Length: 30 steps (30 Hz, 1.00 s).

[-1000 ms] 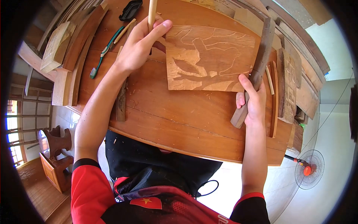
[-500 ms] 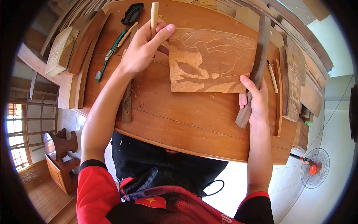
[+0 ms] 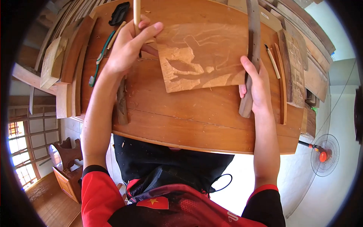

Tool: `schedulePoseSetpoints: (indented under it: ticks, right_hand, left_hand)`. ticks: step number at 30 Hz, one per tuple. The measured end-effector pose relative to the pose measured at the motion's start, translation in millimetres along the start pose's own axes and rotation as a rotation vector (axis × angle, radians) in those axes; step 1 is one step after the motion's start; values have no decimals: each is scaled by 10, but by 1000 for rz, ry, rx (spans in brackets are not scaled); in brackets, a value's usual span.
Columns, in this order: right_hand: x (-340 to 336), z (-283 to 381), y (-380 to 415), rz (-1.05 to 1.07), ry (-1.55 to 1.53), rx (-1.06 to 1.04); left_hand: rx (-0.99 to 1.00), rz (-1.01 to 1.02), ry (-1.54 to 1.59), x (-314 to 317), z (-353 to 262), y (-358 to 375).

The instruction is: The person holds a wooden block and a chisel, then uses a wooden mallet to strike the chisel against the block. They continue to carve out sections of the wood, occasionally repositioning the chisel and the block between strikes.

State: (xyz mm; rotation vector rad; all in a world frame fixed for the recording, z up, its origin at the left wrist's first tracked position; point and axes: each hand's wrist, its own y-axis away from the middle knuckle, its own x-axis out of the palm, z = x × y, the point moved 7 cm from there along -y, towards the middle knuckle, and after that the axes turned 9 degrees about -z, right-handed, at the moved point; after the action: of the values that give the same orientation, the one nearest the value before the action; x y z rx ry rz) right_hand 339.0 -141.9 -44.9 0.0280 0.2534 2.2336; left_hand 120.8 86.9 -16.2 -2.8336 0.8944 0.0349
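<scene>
two hands are showing: left hand (image 3: 126, 47) and right hand (image 3: 255, 85). one carved panel (image 3: 200, 56), one light-handled chisel (image 3: 137, 13), one dark wooden bar (image 3: 251, 56) are sitting on one table (image 3: 189, 121). one toothbrush (image 3: 99, 58), one fan (image 3: 324, 155) are also showing.

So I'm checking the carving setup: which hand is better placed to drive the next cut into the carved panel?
The left hand, probably. It grips the chisel handle at the carved panel's left edge. The right hand holds a dark wooden stick along the panel's right side, apparently a mallet.
</scene>
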Motion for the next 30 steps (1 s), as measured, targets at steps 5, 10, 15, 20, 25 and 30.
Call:
schedulePoseSetpoints:
  ticks: [5, 10, 15, 20, 25, 30]
  right_hand:
    - [-15, 6, -43, -19, 22, 3]
    - [-10, 65, -3, 4, 37, -1]
    - [16, 47, 2, 30, 43, -27]
    - [39, 75, 37, 25, 47, -45]
    - [28, 77, 36, 27, 60, -42]
    - [45, 28, 43, 16, 134, -14]
  left_hand:
    - [-21, 21, -3, -32, 83, -23]
    - [-54, 53, 21, 39, 79, -6]
    - [-103, 126, -11, -4, 158, -29]
    - [-134, 94, -93, -36, 174, 13]
    - [-184, 115, -132, -10, 147, 31]
    - [-251, 287, -226, -43, 206, 79]
